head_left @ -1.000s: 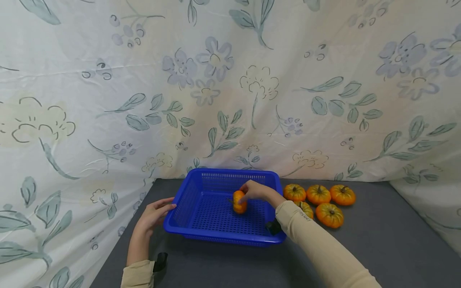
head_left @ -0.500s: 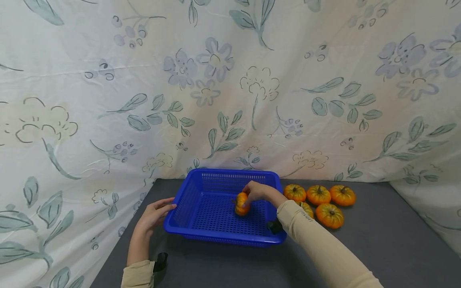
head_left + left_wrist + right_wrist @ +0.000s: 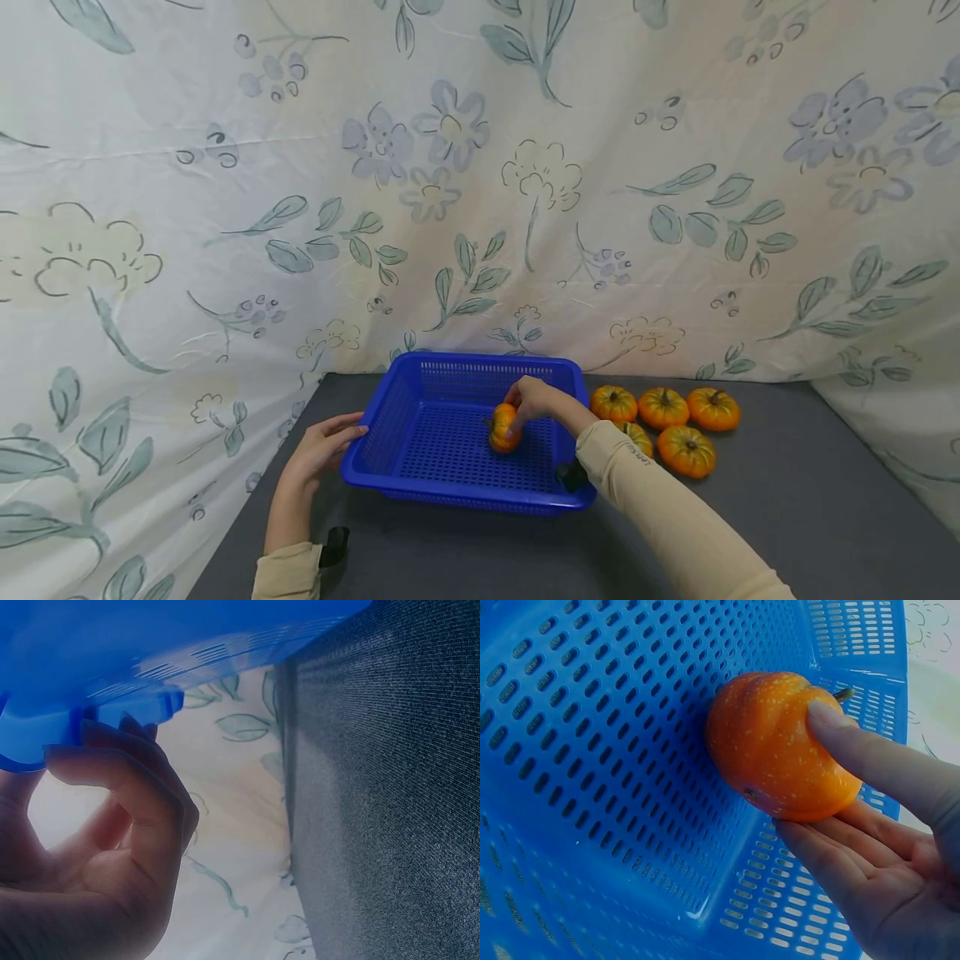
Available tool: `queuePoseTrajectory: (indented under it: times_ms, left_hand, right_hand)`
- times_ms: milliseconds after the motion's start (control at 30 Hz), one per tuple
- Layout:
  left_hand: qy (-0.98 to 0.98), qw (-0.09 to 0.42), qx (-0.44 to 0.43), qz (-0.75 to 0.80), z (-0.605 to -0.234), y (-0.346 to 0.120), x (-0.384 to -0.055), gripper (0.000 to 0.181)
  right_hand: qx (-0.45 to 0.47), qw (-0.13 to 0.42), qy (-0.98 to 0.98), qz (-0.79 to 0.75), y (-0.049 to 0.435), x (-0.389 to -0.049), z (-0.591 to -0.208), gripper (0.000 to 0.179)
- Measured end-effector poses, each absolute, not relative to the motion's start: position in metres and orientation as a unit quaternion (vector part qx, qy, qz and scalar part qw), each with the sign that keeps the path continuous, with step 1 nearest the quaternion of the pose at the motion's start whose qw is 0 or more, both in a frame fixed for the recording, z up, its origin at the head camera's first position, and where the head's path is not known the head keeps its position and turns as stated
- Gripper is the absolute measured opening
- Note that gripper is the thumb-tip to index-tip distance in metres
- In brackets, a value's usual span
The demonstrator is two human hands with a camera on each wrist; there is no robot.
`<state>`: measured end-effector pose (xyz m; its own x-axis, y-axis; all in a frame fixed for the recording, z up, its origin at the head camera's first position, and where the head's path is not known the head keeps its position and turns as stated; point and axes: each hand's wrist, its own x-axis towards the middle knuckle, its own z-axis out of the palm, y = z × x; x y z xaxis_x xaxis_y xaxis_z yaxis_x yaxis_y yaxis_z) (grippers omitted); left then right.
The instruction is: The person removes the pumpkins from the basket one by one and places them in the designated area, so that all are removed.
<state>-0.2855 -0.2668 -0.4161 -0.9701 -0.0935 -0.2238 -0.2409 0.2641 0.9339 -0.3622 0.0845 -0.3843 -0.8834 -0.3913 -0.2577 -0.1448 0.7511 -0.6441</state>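
A blue plastic basket (image 3: 450, 454) with slotted walls and floor sits on the dark table. My left hand (image 3: 324, 446) pinches its left rim, thumb above and curled fingers beneath; the left wrist view shows this hand (image 3: 127, 825) from below the rim. Inside the basket, my right hand (image 3: 534, 400) holds a small orange pumpkin (image 3: 504, 429) tipped on its side, stem to the left. In the right wrist view the thumb lies on one side of the pumpkin (image 3: 772, 750) and the fingers on the other, close to the basket floor.
Several more small pumpkins (image 3: 663, 408) are grouped on the table (image 3: 810, 483) right of the basket, one partly behind the right sleeve (image 3: 660, 500). A floral cloth (image 3: 480, 183) hangs behind and at the sides.
My right hand and the pumpkin have shifted slightly right and toward me within the basket, mostly in the first half second. The left hand and basket stay in place.
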Motion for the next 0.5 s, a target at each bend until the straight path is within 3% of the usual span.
queuePoseTrajectory:
  times_ms: [500]
  left_hand:
    - [0.795,0.065,-0.108,0.594,-0.4147,-0.2679,-0.2852,0.059]
  right_hand:
    - [-0.134,0.139,0.914,-0.358,0.0796,-0.3601,-0.3835,0.051]
